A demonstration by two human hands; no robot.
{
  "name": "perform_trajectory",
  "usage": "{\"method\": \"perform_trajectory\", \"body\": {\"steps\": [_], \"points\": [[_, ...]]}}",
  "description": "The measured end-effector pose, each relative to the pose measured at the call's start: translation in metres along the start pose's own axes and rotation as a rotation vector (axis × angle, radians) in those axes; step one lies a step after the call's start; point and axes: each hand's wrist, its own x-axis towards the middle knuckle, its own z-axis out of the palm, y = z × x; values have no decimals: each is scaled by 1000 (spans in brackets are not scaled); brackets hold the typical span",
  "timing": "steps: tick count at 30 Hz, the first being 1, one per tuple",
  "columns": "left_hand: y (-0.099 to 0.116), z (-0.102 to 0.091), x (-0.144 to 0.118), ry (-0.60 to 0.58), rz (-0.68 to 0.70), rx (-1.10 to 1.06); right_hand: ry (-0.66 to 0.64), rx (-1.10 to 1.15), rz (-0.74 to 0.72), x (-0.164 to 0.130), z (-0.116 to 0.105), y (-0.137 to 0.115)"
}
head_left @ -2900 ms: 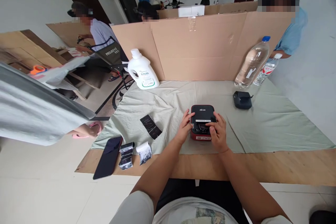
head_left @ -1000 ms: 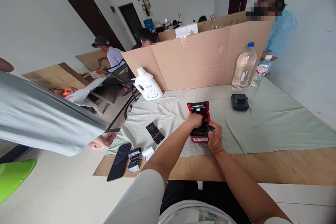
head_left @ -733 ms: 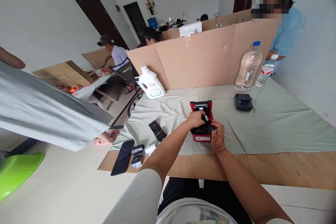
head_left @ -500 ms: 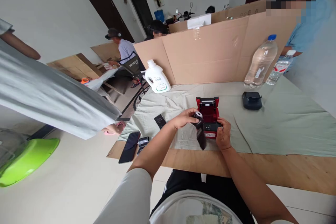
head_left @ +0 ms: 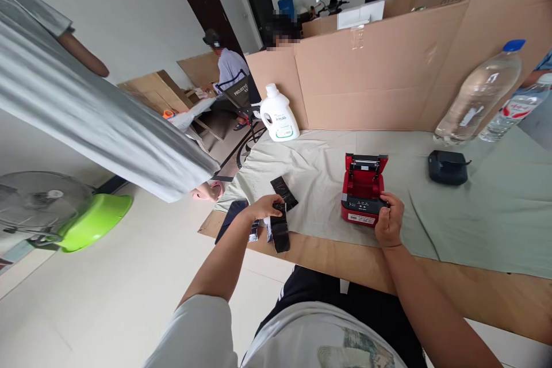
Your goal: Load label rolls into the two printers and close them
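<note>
My right hand (head_left: 389, 219) grips the front corner of the red printer (head_left: 363, 196), lid up and bay empty, while my left hand (head_left: 266, 207) pinches the black roll (head_left: 279, 229) over the table edge: 1 roll out, none loaded yet

Desk (head_left: 452, 276), free room and obstacles: open cloth lies between the red printer (head_left: 363, 198), lid raised, and the black strip (head_left: 283, 192) to its left; open cloth also between printer and small black device (head_left: 447, 167) to its right. Cardboard wall (head_left: 388, 75) closes the far edge, with white jug (head_left: 279, 121) and clear bottle (head_left: 478, 96) standing against it. Near left corner crowded: dark phone (head_left: 231, 214), film rolls (head_left: 254, 231).
</note>
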Motion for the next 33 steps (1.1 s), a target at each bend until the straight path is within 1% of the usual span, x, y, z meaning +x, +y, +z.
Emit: {"method": "perform_trajectory", "body": {"steps": [2, 4, 8, 12, 17, 20, 23, 26, 29, 31, 33], "points": [[-9, -1, 3, 51, -17, 10, -3, -6, 4, 0, 0, 0], [-16, -6, 8, 106, -39, 12, -6, -9, 0, 0, -1, 1], [-27, -22, 20, 218, -175, 139, -6, -1, -4, -1, -1, 2], [-34, -37, 38, 244, -289, 219, -20, 27, 21, -2, -1, 2], [-34, -51, 59, 262, -415, 312, -16, 19, 16, -2, -1, 2], [-30, -51, 67, 228, -445, 362, -17, 7, -4, -1, -1, 3], [-21, -44, 72, 232, -419, 406, -27, 13, 0, 0, -1, 3], [-8, -32, 77, 275, -357, 447, -18, 5, -13, 1, -1, 2], [5, -20, 80, 279, -315, 469, -19, -4, -12, 2, -1, 0], [15, -17, 81, 282, -300, 469, -21, -3, -4, 2, -1, 0], [27, -18, 79, 290, -277, 453, -18, 5, 1, 1, -1, 0]]}}
